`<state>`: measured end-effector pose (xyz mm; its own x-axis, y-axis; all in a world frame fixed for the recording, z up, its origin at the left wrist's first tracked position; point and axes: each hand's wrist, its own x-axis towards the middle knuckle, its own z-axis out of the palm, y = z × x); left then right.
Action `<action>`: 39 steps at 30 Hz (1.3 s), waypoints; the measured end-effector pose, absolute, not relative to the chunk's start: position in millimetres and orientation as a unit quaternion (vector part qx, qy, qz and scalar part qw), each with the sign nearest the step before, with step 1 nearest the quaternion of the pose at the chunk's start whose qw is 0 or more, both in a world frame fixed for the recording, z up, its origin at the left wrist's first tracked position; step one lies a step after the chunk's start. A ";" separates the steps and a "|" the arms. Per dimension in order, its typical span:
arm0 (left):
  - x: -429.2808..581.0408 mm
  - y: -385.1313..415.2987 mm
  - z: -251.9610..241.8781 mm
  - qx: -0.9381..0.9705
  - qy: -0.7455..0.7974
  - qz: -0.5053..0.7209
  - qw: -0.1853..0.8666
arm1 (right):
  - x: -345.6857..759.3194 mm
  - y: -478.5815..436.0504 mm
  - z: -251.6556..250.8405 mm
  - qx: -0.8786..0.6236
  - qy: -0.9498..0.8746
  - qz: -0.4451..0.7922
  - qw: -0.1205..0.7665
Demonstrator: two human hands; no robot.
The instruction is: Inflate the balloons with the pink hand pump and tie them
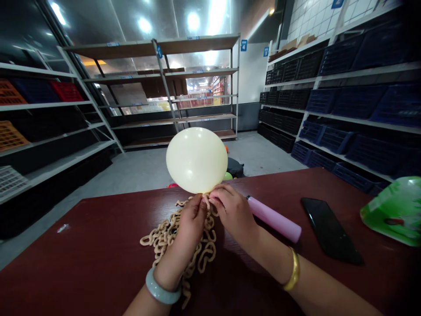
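A pale yellow, inflated balloon (pixel 196 159) stands neck-down just above the table's far edge. My left hand (pixel 193 218) is closed in a pinch on a thick beige cord (pixel 206 201) at the balloon's neck. From the other side my right hand (pixel 232 210) pinches the same cord close to the neck, its fingertips nearly meeting the left ones. Whether either hand also grips the neck itself is hidden by the fingers. More of the fuzzy cord lies in a tangled heap of loops (pixel 161 235) under and around my left hand.
Right of my hands lie a pink cylinder (pixel 275 219), a black phone (pixel 330 230) and a green plastic package (pixel 394 213) on the dark red table (pixel 108 245). Beyond stand metal shelves (pixel 204 118), with dark crates (pixel 338 105) to the right. A dark object (pixel 234 166) rests on the floor.
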<state>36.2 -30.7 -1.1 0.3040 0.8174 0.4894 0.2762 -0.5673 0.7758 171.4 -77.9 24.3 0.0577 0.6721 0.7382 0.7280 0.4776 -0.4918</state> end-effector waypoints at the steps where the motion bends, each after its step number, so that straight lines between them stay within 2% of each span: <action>1: 36.5 -31.8 -0.4 0.746 0.362 0.472 0.301 | 172.5 -78.1 24.4 -0.507 -0.689 -0.026 0.517; 6: 40.4 -37.6 3.1 0.742 0.357 0.482 0.299 | 178.7 -76.0 25.0 -0.510 -0.676 0.010 0.532; 11: 41.2 -41.3 5.9 0.747 0.381 0.473 0.270 | 175.7 -79.4 30.9 -0.539 -0.685 -0.011 0.490; 15: 40.5 -42.9 7.8 0.711 0.363 0.492 0.348 | 169.2 -84.1 31.0 -0.532 -0.706 -0.043 0.466; 20: 40.0 -46.4 7.0 0.678 0.338 0.503 0.416 | 171.8 -82.4 26.9 -0.480 -0.711 -0.023 0.514; 29: 35.3 -44.1 4.4 0.724 0.343 0.492 0.340 | 181.1 -73.4 28.0 -0.443 -0.688 0.127 0.561; 39: 34.7 -38.3 0.3 0.772 0.361 0.464 0.242 | 183.8 -70.8 30.8 -0.432 -0.667 0.198 0.573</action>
